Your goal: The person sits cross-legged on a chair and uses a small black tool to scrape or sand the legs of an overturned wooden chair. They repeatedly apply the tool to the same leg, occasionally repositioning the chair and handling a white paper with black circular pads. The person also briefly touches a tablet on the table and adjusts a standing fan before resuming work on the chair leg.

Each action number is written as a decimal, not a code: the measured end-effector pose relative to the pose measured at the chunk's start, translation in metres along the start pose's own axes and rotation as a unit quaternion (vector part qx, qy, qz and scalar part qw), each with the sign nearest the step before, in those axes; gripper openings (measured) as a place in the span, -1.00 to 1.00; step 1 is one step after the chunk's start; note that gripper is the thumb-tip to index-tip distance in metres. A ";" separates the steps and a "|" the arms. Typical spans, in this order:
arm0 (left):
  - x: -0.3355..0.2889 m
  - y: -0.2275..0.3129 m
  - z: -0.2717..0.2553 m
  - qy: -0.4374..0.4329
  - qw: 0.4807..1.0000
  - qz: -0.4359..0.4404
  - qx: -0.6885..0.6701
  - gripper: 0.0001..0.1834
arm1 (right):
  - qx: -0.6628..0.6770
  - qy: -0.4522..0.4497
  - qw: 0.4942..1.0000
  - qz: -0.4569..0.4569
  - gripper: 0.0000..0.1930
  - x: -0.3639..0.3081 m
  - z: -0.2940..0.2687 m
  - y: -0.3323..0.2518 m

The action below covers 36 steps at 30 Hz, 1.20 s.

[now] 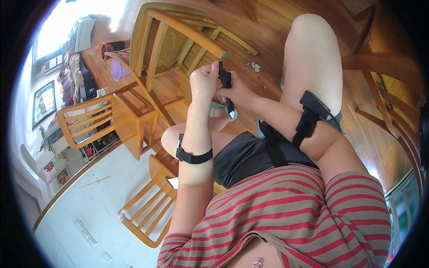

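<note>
My left hand (pixel 204 81) is closed, its fingertips pinching the upper end of a black strip-like piece (pixel 225 77). My right hand (pixel 236 93) grips the lower part of the same piece, its fingers partly hidden behind it. What the piece is made of cannot be made out. Just above my fingers is the end of a wooden chair leg (pixel 222 54), which looks rough and pale at its tip. That leg belongs to a tipped-over wooden chair (pixel 154 49). Below my right hand hangs another small dark item with a whitish patch (pixel 229 108).
White scraps (pixel 255 67) litter the wooden floor (pixel 268 89). Left of me stand a slatted chair (pixel 87 120), a purple bucket (pixel 119 68) and a white-topped table (pixel 89 201) with another chair (pixel 149 205) against it. More wooden chairs (pixel 380 67) stand at right.
</note>
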<state>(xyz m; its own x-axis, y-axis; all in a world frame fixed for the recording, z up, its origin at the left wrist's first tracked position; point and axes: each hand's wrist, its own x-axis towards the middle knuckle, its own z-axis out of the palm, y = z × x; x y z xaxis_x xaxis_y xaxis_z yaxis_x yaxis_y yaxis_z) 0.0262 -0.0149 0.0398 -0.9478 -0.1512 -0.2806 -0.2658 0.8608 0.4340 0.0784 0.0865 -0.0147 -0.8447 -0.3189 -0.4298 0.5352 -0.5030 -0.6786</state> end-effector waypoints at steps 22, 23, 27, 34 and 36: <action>0.066 -0.002 0.001 -0.159 0.928 0.337 -0.006 -0.51 | 0.195 0.135 0.955 0.177 -0.66 0.010 0.019 -0.008; 0.065 -0.001 0.000 -0.168 0.929 0.329 0.002 -0.54 | 0.179 0.139 0.959 0.170 -0.67 0.011 0.020 -0.008; 0.064 0.002 -0.004 -0.204 0.934 0.291 0.029 -0.57 | 0.147 0.160 0.964 0.153 -0.66 0.014 0.021 -0.009; 0.064 0.000 0.000 -0.193 0.936 0.295 0.021 -0.56 | 0.214 0.160 0.942 0.204 -0.67 0.010 0.025 -0.014; 0.064 -0.001 0.001 -0.190 0.934 0.302 0.010 -0.55 | 0.248 0.174 0.928 0.218 -0.67 0.015 0.025 -0.020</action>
<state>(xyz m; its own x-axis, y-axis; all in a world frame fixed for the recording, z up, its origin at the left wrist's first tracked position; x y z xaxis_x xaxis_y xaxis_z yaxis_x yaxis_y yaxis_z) -0.0346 -0.0249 0.0208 -0.7913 0.5463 -0.2747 0.3047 0.7418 0.5974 0.0548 0.0718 0.0070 -0.4506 -0.3433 -0.8241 0.6870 -0.7228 -0.0745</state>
